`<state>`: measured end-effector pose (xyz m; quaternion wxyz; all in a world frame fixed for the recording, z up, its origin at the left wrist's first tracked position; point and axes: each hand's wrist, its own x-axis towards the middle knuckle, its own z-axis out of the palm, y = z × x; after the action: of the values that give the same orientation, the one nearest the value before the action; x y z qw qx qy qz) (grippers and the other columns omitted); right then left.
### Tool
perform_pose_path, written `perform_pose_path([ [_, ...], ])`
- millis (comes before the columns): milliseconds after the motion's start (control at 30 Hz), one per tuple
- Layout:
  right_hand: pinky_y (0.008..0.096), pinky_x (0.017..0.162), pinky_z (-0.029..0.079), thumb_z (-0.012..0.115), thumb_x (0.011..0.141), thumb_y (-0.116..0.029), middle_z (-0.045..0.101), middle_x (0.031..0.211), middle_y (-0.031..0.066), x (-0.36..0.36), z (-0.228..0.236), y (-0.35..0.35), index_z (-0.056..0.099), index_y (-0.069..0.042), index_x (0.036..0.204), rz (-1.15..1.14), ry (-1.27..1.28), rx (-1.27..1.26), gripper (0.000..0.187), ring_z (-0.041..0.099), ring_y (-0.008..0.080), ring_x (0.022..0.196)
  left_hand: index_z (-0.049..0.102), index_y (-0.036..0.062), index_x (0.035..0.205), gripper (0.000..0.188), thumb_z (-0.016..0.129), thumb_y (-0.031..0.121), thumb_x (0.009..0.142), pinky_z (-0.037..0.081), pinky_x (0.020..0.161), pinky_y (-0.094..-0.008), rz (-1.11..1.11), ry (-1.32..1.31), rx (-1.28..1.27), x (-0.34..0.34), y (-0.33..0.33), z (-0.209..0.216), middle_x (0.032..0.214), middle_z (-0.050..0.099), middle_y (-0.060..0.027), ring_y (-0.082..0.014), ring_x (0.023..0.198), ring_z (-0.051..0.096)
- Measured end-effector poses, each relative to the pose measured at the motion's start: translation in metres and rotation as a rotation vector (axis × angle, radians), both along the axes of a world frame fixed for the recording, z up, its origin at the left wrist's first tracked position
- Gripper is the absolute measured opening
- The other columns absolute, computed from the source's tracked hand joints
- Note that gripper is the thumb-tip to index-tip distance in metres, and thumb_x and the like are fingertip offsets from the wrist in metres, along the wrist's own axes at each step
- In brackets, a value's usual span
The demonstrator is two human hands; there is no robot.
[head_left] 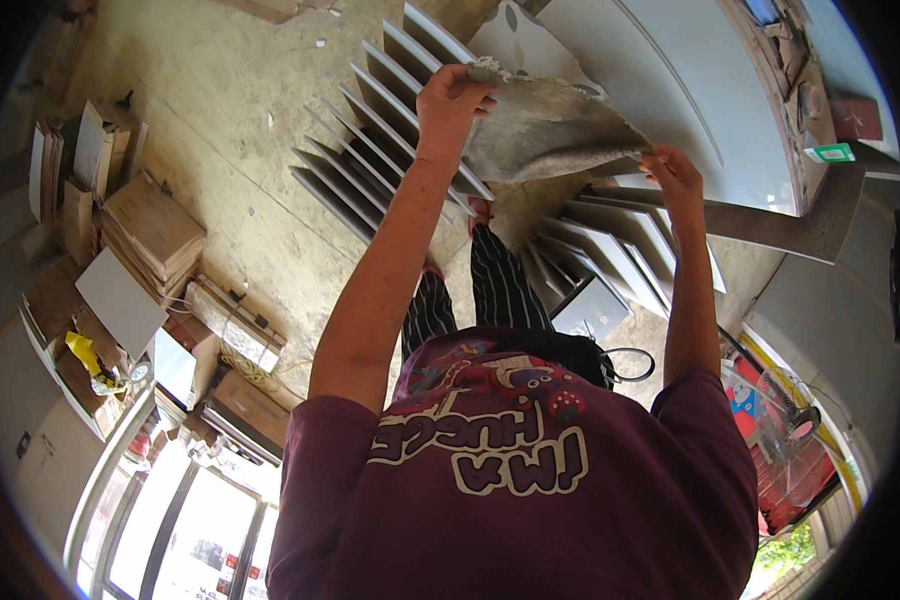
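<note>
A worn grey cloth [555, 130] with a frayed far edge is stretched out in front of me. My left hand [450, 112] is closed on its far left corner. At the right corner, my right hand [676, 182] pinches the edge between thumb and fingers. Beneath and left of the cloth, several thin flat panels [395, 95] stand on edge in a spaced row. A second group of upright panels [615, 245] stands below my right hand. Behind the cloth is a pale board [530, 45] with leaf-like oval shapes.
A large pale surface [660, 75] spans the far right, beside a dark, flat strip [795, 220]. Cardboard boxes [155, 225] and leaning boards [120, 300] line the left. A fan [785, 415] stands near right; a bright glass door [195, 525] is near left.
</note>
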<state>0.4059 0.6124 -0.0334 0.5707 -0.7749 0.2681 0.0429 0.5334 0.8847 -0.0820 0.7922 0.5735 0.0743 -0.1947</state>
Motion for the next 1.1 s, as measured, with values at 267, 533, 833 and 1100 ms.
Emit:
perform_pose_path([
  [267,0.0203,0.066,0.041,0.053,0.079,-0.004,0.058,0.08,0.0009,0.004,0.036,0.013,0.056,-0.002,0.093,-0.029,-0.232,0.033,0.013,0.054,0.0078,0.075,0.053,0.0029,0.086,0.008,0.052,0.006,0.079,0.047,0.063,-0.0266,0.01,-0.163,-0.094,0.015,0.005,0.04,0.08,0.06,-0.0067,-0.0157,0.07,0.059],
  [533,0.0229,0.064,0.043,0.06,0.073,-0.012,0.058,0.074,0.0027,-0.012,-0.015,0.072,0.057,-0.003,0.083,0.351,0.063,-0.01,0.014,0.054,0.0097,0.069,0.051,-0.0009,0.09,0.016,0.05,0.009,0.077,0.047,0.062,-0.026,0.047,0.062,0.168,-0.033,0.079,-0.024,0.083,0.058,-0.0092,-0.0167,0.071,0.058],
  [833,0.0283,0.063,0.045,0.061,0.069,-0.015,0.06,0.075,0.0119,-0.034,-0.077,0.169,0.057,-0.001,0.083,0.863,0.201,0.029,0.021,0.059,0.0202,0.071,0.052,0.0023,0.092,0.017,0.05,0.008,0.076,0.046,0.058,-0.025,0.24,0.322,0.305,-0.121,0.184,-0.099,0.08,0.058,-0.0058,-0.0155,0.067,0.058],
  [1100,0.0348,0.064,0.044,0.06,0.068,-0.022,0.06,0.078,0.0108,-0.054,-0.108,0.233,0.058,-0.006,0.084,1.193,0.2,-0.091,0.022,0.058,0.0264,0.075,0.05,0.0026,0.097,0.021,0.052,0.007,0.076,0.046,0.055,-0.025,0.42,0.428,0.322,-0.18,0.256,-0.126,0.082,0.06,-0.0088,-0.0171,0.066,0.059],
])
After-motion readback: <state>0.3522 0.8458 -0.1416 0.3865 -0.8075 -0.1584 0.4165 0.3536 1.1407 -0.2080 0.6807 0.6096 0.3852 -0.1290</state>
